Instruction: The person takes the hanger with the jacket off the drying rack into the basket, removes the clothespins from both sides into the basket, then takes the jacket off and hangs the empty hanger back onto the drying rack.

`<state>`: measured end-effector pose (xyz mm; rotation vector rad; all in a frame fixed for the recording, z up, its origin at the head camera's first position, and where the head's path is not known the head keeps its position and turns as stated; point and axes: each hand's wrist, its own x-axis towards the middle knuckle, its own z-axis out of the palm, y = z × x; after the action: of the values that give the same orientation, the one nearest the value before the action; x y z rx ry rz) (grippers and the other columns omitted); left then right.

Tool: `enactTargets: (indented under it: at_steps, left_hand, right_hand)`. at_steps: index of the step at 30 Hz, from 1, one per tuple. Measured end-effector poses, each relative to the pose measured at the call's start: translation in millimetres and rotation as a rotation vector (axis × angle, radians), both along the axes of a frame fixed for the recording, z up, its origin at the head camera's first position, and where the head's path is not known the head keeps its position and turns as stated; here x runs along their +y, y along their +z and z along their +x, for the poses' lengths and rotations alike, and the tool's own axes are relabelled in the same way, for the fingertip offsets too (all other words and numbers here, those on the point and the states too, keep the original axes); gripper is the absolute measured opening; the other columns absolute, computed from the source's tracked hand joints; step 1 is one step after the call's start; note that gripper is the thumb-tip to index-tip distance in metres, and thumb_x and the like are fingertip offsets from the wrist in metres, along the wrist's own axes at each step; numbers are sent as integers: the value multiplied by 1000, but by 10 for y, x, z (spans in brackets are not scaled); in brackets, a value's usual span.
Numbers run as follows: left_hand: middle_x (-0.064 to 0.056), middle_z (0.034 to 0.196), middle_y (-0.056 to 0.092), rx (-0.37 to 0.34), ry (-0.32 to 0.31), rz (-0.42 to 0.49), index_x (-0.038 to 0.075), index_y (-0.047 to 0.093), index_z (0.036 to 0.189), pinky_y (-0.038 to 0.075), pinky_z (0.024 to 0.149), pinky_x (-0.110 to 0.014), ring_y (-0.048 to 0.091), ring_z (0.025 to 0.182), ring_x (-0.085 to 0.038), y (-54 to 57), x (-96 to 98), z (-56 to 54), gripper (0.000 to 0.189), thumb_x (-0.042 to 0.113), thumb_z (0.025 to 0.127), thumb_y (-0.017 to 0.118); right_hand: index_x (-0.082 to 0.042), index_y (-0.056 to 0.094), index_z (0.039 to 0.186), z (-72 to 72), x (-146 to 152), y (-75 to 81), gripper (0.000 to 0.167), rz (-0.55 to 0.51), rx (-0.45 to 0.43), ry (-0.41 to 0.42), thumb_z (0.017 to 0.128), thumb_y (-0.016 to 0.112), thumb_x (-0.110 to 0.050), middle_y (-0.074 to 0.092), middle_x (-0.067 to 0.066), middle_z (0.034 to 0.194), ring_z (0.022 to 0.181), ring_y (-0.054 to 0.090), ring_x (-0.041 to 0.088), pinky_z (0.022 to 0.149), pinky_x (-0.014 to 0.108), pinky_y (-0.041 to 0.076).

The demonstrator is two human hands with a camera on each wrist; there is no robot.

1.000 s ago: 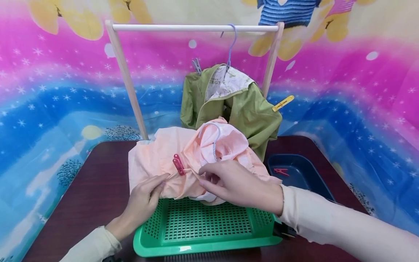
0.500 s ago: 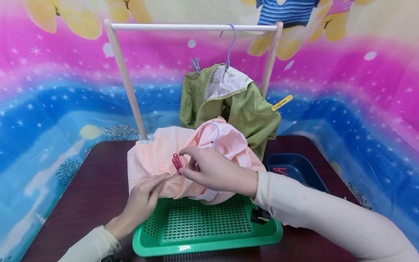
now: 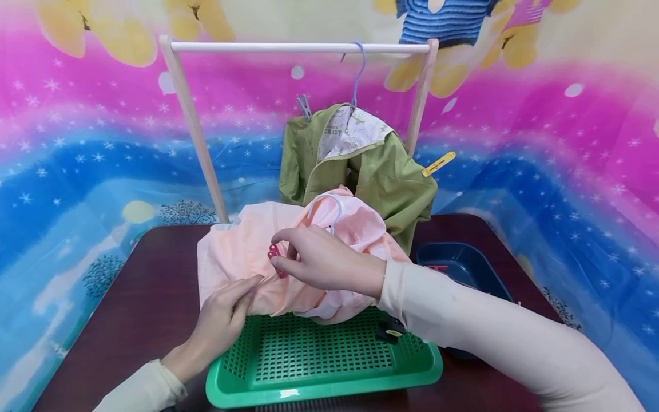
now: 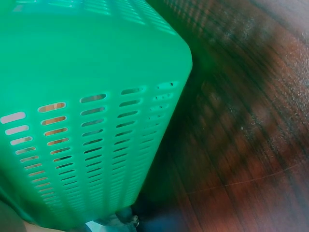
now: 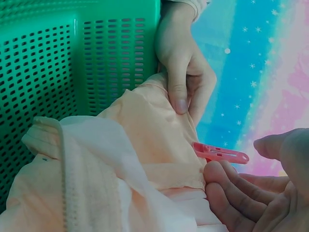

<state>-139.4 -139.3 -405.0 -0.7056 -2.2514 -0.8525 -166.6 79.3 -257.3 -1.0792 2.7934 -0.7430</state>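
Observation:
A pale pink zip jacket (image 3: 231,246) lies bunched over the far part of the green basket, with a hanger hook (image 3: 338,213) sticking up from it. A red clothespin (image 5: 219,152) is clipped to a fold of its fabric. My left hand (image 3: 221,320) pinches the jacket's edge just left of the clothespin, thumb on the cloth. My right hand (image 3: 329,263) is at the clothespin; in the right wrist view its fingers lie beside the pin and the thumb stands apart from it. The left wrist view shows mostly basket wall, without the left fingers.
The green basket (image 3: 324,393) stands at the table's front. Behind, a green jacket (image 3: 396,177) hangs from a wooden rack (image 3: 301,48), bearing a yellow clothespin (image 3: 439,164) and a grey one (image 3: 304,107). At right, a dark blue tray (image 3: 463,247) holds red clothespins (image 3: 437,267).
My right hand has moved left from the jacket's middle to the red clothespin, partly covering it. My left hand keeps its pinch on the cloth. The head view has shifted slightly.

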Motion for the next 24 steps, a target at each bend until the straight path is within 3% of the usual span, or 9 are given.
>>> enactTargets:
  at_steps: [6, 11, 15, 24]
  left_hand:
    - [-7, 108, 78, 2, -3, -1, 3, 74, 117, 49, 94, -20, 73, 100, -26, -19, -12, 4, 35, -8, 84, 71]
    - [-7, 108, 78, 18, -10, 0, 3, 74, 118, 48, 95, -15, 73, 99, -25, -25, -19, -2, 37, -9, 84, 71]
    - [-7, 108, 78, 26, -11, -1, 3, 74, 118, 48, 95, -14, 73, 98, -25, -23, -27, -3, 37, -9, 83, 71]
    - [-7, 106, 78, 26, -9, -8, 3, 74, 117, 52, 86, -30, 73, 96, -24, -33, -27, -5, 36, -8, 83, 72]
  right_hand:
    - [-13, 68, 103, -33, -38, -4, 14, 9, 7, 15, 101, 60, -24, 67, -7, 67, 51, 52, 2, 52, 21, 42]
    - [-17, 67, 85, -54, -76, 2, 22, 34, 15, 9, 103, 56, -24, 63, -9, 62, 48, 47, 4, 50, 23, 39]
    - [-18, 68, 85, -68, -102, -3, 23, 49, 12, -11, 104, 56, -23, 64, -10, 62, 51, 49, 5, 54, 23, 41]
    - [-17, 69, 85, -93, -112, -10, 25, 41, -10, 1, 105, 54, -19, 70, -5, 67, 57, 55, 6, 57, 22, 43]
